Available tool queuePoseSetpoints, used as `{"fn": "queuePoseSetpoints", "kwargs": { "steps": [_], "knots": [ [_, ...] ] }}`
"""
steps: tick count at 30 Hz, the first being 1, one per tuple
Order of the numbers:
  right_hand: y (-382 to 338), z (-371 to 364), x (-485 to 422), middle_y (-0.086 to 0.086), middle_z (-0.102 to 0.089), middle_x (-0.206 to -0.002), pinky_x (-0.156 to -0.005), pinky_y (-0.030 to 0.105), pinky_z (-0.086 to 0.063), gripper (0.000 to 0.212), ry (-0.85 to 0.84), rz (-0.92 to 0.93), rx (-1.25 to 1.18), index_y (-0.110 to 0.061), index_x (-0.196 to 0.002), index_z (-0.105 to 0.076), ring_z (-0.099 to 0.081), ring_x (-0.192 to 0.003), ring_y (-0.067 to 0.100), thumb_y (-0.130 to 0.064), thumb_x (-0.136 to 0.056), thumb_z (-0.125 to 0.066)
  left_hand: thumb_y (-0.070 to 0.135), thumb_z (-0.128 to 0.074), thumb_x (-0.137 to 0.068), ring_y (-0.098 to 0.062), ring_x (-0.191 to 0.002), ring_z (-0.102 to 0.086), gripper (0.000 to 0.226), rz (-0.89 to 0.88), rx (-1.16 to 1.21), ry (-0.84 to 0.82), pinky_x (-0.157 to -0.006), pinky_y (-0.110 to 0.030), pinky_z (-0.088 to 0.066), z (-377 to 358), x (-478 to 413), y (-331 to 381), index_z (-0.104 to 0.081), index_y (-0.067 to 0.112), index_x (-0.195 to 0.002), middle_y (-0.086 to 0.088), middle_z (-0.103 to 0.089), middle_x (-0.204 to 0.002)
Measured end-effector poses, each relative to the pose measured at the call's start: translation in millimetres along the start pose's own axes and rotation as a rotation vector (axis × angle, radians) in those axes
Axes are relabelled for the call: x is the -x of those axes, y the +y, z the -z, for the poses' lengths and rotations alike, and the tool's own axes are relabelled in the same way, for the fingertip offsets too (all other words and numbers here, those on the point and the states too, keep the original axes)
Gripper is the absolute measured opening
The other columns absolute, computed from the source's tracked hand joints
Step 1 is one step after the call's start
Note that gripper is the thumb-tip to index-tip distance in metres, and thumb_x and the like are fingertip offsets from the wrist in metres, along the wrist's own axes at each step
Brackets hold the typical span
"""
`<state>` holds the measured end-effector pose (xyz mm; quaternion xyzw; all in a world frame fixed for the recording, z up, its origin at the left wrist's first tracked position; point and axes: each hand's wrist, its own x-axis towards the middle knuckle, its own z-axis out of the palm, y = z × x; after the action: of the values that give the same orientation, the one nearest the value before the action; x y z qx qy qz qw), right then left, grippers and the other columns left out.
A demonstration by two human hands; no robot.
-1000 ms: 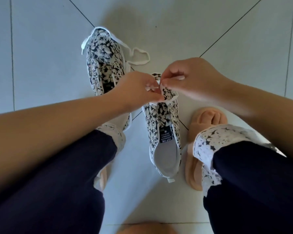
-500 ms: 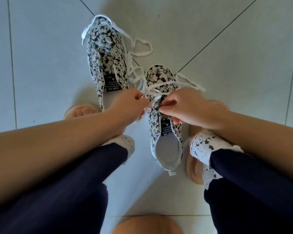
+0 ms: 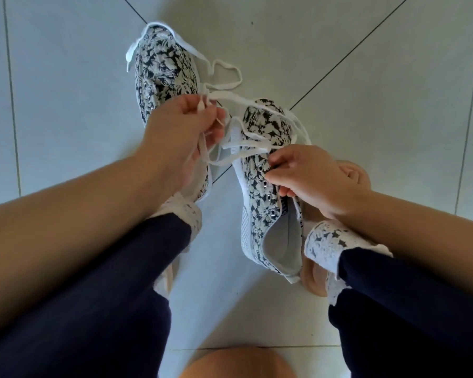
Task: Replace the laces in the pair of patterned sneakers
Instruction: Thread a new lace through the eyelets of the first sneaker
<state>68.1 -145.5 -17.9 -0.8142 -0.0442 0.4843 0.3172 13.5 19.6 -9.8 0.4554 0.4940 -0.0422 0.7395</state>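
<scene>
Near sneaker [image 3: 254,197] lies tipped on its side at the middle of the floor, toe pointing far, between the person's legs. Its upper is black-and-white floral canvas. A ribbed white rubber sole rim faces left, and a pale grey lining shows at the open heel. A row of small round metal eyelets [image 3: 268,197] runs along the upper flap. A flat white woven lace [image 3: 235,98] crosses its toe in several slack strands and runs left to the left hand [image 3: 180,132]. That hand is raised just left of the shoe, fingers curled, pinching the lace near its stiff tip. The right hand [image 3: 311,178] sits on the shoe's right side. Its thumb and fingers are clenched on the eyelet flap; I cannot tell whether a strand of lace is in that pinch too.

The far sneaker [image 3: 164,64], in the same print, sits flat to the far left, its heel hidden by the left hand. A loose lace [image 3: 224,84] drapes round its toe and loops on the tile to its right.

Navy trousers [image 3: 107,296] end in white lacework cuffs [image 3: 325,241]. A smooth peach slipper [image 3: 351,174] shows just right of the near sneaker. The floor [image 3: 66,77] is large pale grey glossy tile with thin dark grout lines [image 3: 339,61]. A rounded peach shape [image 3: 238,364] sits at the near edge.
</scene>
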Motion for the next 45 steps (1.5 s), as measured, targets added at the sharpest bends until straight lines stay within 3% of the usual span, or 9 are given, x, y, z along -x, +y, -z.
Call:
{"fn": "queuePoseSetpoints", "kwargs": {
  "steps": [3, 8, 12, 17, 27, 35, 38, 42, 45],
  "knots": [
    [0, 0, 2, 0.001, -0.067, -0.077, -0.057, 0.016, -0.052, 0.019, -0.014, -0.016, -0.102, -0.024, -0.085, -0.059, -0.059, -0.053, 0.001, -0.006, -0.083, -0.065, 0.000, -0.055, -0.083, -0.011, -0.072, -0.061, 0.012, 0.083, -0.111, -0.081, -0.065, -0.019, -0.053, -4, 6, -16, -0.059, 0.007, -0.092, -0.009, -0.066, -0.090],
    [-2, -6, -1, 0.008, -0.066, -0.071, -0.056, 0.018, -0.050, 0.011, -0.026, -0.045, -0.183, -0.013, -0.081, -0.065, -0.058, -0.056, 0.008, -0.002, -0.081, -0.065, -0.007, -0.062, -0.077, -0.016, -0.079, -0.063, 0.021, 0.123, -0.238, -0.114, -0.066, -0.018, -0.055, -12, 5, -40, -0.055, 0.008, -0.091, -0.012, -0.064, -0.093],
    [1, -6, -4, 0.002, -0.063, -0.061, -0.050, 0.012, -0.047, 0.006, -0.038, -0.071, -0.225, -0.009, -0.079, -0.067, -0.056, -0.048, 0.001, -0.004, -0.080, -0.066, -0.007, -0.064, -0.077, -0.018, -0.078, -0.064, 0.022, 0.084, -0.333, -0.097, -0.069, -0.021, -0.056, -13, 0, -43, -0.054, 0.010, -0.086, -0.012, -0.063, -0.091],
    [1, -6, -6, -0.001, -0.060, -0.059, -0.044, 0.009, -0.040, 0.007, -0.066, -0.086, -0.240, -0.010, -0.078, -0.066, -0.052, -0.043, -0.002, -0.004, -0.082, -0.065, -0.005, -0.066, -0.076, -0.020, -0.079, -0.064, 0.021, 0.098, -0.306, -0.040, -0.071, -0.024, -0.056, -13, -4, -45, -0.056, 0.009, -0.086, -0.013, -0.064, -0.093],
    [3, -9, -6, 0.002, -0.062, -0.064, -0.050, 0.013, -0.042, 0.015, -0.073, -0.096, -0.342, -0.017, -0.076, -0.066, -0.055, -0.055, 0.007, -0.003, -0.082, -0.066, -0.008, -0.066, -0.076, -0.016, -0.071, -0.060, 0.021, 0.107, -0.271, -0.001, -0.070, -0.023, -0.055, -17, -2, -50, -0.056, 0.010, -0.078, -0.005, -0.061, -0.079],
    [4, -8, -12, 0.005, -0.065, -0.073, -0.050, 0.013, -0.044, 0.022, -0.157, -0.177, -0.461, -0.008, -0.096, -0.067, -0.059, -0.056, 0.006, 0.006, -0.087, -0.053, -0.002, -0.070, -0.075, -0.014, -0.071, -0.058, 0.016, 0.144, -0.280, 0.038, -0.071, -0.021, -0.054, -19, -3, -52, -0.059, 0.009, -0.078, 0.000, -0.059, -0.075],
    [2, -8, -11, 0.007, -0.068, -0.074, -0.050, 0.015, -0.046, 0.023, -0.129, -0.091, -0.277, -0.016, -0.083, -0.066, -0.062, -0.057, 0.008, 0.003, -0.088, -0.053, -0.002, -0.070, -0.075, -0.012, -0.068, -0.058, 0.015, 0.171, -0.278, 0.046, -0.071, -0.021, -0.055, -21, -4, -51, -0.059, 0.008, -0.077, 0.001, -0.060, -0.075],
    [-2, -11, -14, 0.010, -0.070, -0.072, -0.061, 0.034, -0.055, 0.017, -0.013, 0.117, 0.123, -0.015, -0.074, -0.065, -0.069, -0.067, 0.023, -0.005, -0.085, -0.056, 0.000, -0.069, -0.076, -0.014, -0.066, -0.058, 0.010, 0.196, -0.279, 0.029, -0.073, -0.025, -0.054, -19, -5, -50, -0.061, 0.006, -0.079, -0.002, -0.061, -0.074],
    [-1, -10, -12, 0.006, -0.070, -0.071, -0.059, 0.024, -0.052, 0.014, 0.029, 0.237, 0.294, -0.011, -0.079, -0.066, -0.068, -0.061, 0.017, -0.011, -0.088, -0.055, 0.004, -0.066, -0.081, -0.014, -0.066, -0.057, 0.004, 0.168, -0.314, 0.003, -0.068, -0.022, -0.053, -16, -2, -50, -0.063, 0.007, -0.082, -0.005, -0.062, -0.075]
  ]
}}
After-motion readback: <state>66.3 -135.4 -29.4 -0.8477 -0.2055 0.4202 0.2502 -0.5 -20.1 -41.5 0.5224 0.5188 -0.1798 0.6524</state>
